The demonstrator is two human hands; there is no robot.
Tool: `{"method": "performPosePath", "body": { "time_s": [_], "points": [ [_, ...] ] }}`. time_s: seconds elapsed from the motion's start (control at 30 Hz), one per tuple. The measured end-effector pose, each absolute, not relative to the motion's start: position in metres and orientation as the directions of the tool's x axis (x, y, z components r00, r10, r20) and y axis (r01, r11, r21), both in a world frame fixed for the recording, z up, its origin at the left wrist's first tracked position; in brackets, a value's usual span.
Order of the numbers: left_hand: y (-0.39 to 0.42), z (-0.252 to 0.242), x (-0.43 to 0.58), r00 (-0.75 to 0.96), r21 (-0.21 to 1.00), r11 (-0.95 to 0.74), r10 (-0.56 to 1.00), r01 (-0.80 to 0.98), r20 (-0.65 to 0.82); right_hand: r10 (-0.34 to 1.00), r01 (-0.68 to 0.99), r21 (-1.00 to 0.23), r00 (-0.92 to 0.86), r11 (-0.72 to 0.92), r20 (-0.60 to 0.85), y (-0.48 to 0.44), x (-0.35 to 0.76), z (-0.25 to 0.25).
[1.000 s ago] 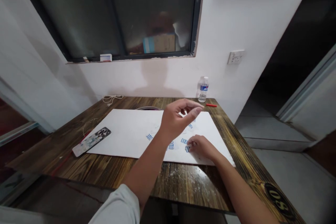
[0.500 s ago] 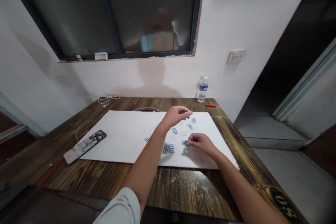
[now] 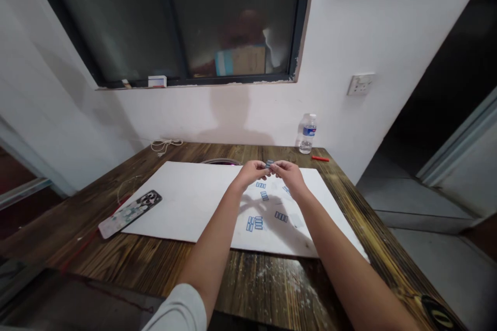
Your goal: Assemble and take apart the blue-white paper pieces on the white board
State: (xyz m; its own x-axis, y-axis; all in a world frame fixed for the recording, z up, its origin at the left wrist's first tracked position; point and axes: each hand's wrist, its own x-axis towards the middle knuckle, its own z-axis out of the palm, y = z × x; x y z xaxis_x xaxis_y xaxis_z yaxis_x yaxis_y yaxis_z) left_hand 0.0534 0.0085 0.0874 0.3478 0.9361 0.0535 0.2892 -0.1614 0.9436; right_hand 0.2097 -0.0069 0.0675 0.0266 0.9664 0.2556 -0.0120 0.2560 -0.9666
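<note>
Above the far part of a white board [image 3: 182, 199], my left hand [image 3: 251, 172] and my right hand [image 3: 288, 173] meet at their fingertips. Between them they pinch a small piece with blue bars [image 3: 269, 164]; what it is made of I cannot tell. Several similar flat pieces with blue bars lie on the board below. Two sit side by side, a left one [image 3: 250, 224] and a right one [image 3: 259, 223]. Another piece [image 3: 281, 216] lies near my right forearm, and one more [image 3: 286, 190] is partly covered by my right hand.
The board rests on a dark wooden table [image 3: 267, 279]. A phone in a patterned case [image 3: 130, 214] overlaps its left edge. At the back stand a water bottle [image 3: 308, 137], a red stick-like object [image 3: 320, 159] and a coiled white cord [image 3: 166, 145]. A wall with a window closes the far side.
My right hand has risen from the near piece to join my left hand, and both now pinch one barred piece. The near piece remains on the board. My view has shifted slightly left.
</note>
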Motion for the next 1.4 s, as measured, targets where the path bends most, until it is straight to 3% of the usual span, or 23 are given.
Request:
{"method": "performPosePath", "body": {
  "time_s": [0.13, 0.27, 0.4, 0.57, 0.77, 1.07, 1.23, 1.4],
  "points": [
    [0.020, 0.074, 0.040, 0.359, 0.935, -0.126, 0.933, 0.332, -0.001, 0.953, 0.273, -0.927, -0.229, 0.257, 0.197, 0.002, 0.224, 0.063],
    [0.030, 0.063, 0.034, 0.285, 0.941, -0.039, 0.956, 0.335, -0.062, 0.850, 0.656, -0.654, -0.525, 0.377, -0.036, 0.004, 0.246, 0.063],
    [0.034, 0.052, 0.035, 0.212, 0.946, 0.041, 0.971, 0.321, -0.114, 0.712, 0.751, -0.444, -0.637, 0.488, -0.295, 0.002, 0.247, 0.058],
    [0.035, 0.030, 0.037, 0.143, 0.965, 0.143, 0.974, 0.220, -0.177, 0.679, 0.784, -0.327, -0.621, 0.528, -0.392, 0.000, 0.228, 0.046],
    [0.037, 0.007, 0.032, 0.084, 0.983, 0.176, 0.980, 0.059, -0.180, 0.621, 0.774, -0.340, -0.632, 0.534, -0.464, -0.008, 0.214, 0.050],
    [0.043, -0.005, 0.030, 0.059, 0.983, 0.095, 0.993, 0.155, -0.105, 0.670, 0.774, -0.428, -0.625, 0.467, -0.400, -0.016, 0.215, 0.054],
    [0.040, -0.010, 0.030, 0.073, 0.918, -0.022, 0.997, 0.395, -0.007, 0.663, 0.747, -0.514, -0.640, 0.421, -0.388, -0.015, 0.219, 0.054],
    [0.037, -0.009, 0.029, 0.094, 0.772, -0.096, 0.994, 0.629, 0.046, 0.745, 0.639, -0.621, -0.655, 0.455, -0.128, -0.006, 0.230, 0.056]
  ]
}}
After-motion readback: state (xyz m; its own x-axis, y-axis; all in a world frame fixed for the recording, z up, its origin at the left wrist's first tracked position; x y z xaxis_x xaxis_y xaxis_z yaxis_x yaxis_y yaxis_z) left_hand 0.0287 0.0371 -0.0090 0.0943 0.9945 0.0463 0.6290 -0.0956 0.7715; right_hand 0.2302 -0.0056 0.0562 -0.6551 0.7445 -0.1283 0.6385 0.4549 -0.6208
